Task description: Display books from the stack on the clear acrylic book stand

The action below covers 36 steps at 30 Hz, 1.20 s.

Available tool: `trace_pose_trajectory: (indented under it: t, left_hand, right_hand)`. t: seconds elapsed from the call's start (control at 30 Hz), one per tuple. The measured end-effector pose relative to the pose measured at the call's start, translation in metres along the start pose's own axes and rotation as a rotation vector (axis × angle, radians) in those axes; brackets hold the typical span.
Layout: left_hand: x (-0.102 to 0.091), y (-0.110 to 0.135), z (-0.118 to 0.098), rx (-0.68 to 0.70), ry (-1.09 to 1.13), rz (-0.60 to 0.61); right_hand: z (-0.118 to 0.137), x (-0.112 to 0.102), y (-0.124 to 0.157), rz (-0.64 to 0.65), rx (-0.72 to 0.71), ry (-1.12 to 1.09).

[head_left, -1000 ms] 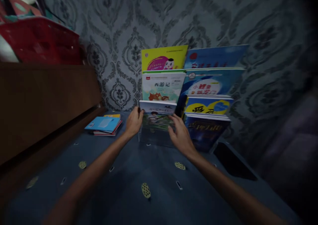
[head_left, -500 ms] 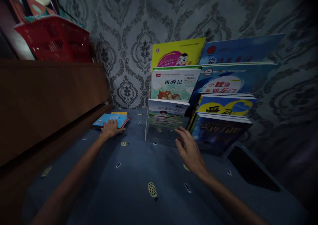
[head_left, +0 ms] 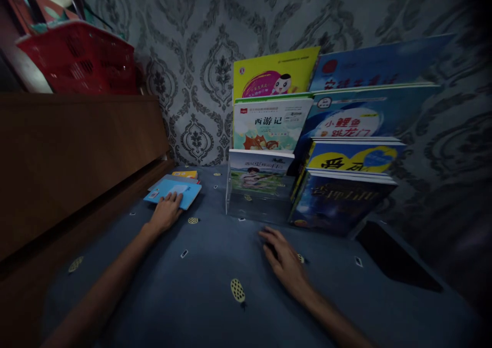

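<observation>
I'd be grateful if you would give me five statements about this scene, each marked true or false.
1. The left hand has its fingers on the light-blue book. True.
2. The right hand is holding a book. False: the right hand is apart from the books, in front of the clear stand.
3. The red basket is above the brown wooden front. True.
4. The tall yellow book stands in front of the white one. False: the tall yellow book stands behind the white one.
</observation>
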State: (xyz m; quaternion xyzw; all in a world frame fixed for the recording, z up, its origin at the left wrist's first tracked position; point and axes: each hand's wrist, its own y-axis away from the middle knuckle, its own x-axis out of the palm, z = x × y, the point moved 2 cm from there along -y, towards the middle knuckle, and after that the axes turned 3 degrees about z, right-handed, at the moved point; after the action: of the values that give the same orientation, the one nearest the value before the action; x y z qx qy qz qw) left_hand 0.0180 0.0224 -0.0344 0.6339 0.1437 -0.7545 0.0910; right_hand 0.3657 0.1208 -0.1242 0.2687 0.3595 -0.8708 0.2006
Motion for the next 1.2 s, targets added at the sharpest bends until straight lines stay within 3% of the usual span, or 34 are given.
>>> trace_pose_trajectory:
  t: [0.3,0.53,0.8,0.9,0.97,1.03,1.2]
  left_hand:
    - [0.005,0.075,-0.058,0.254,-0.095,0.048]
    - [-0.004,0.096,-0.094,0.377,-0.052,0.079]
    - [-0.016,0.131,-0.192,0.72,0.115,-0.053]
    - [-0.025,0.142,-0.215,0.884,0.26,-0.101]
    - [-0.027,0.141,-0.215,0.935,0.32,-0.084]
    - [-0.026,0.134,-0.203,0.895,0.335,-0.07]
    - [-0.012,0.102,-0.145,0.525,0.217,-0.027]
  right_hand:
    - [0.012,-0.004,-0.001,0.035,0.006,-0.023]
    - [0.031,-0.013,-0.004,0.096,0.01,-0.036]
    - [0.061,-0.029,-0.008,0.179,-0.092,-0.041]
    - [0.064,-0.027,-0.005,0.258,-0.119,-0.058]
    - [0.063,-0.023,-0.001,0.282,-0.145,-0.057]
    - [0.06,-0.018,0.004,0.275,-0.183,-0.047]
    - [0.06,-0.013,0.008,0.263,-0.223,0.006]
